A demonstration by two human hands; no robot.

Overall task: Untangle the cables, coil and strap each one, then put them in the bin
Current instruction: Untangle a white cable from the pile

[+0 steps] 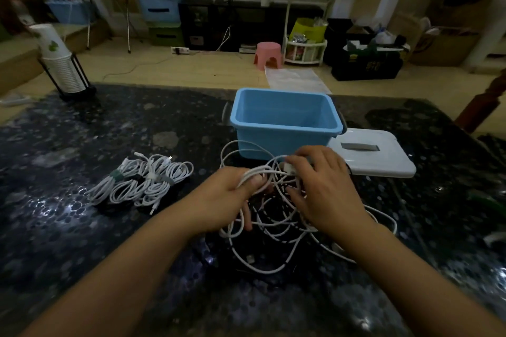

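A tangle of white cables (276, 230) lies on the dark speckled table in front of the blue bin (284, 123), which holds nothing I can see. My left hand (232, 197) grips a bundle of white strands at the tangle's left side. My right hand (323, 189) reaches over the top of the tangle, its fingers pinching a white plug end. Three coiled, strapped white cables (142, 182) lie side by side to the left of the tangle.
The bin's white lid (383, 156) lies flat to the right of the bin. A stack of paper cups in a black holder (64, 63) stands at the table's far left corner. A dark wooden post (484, 107) rises at the right edge.
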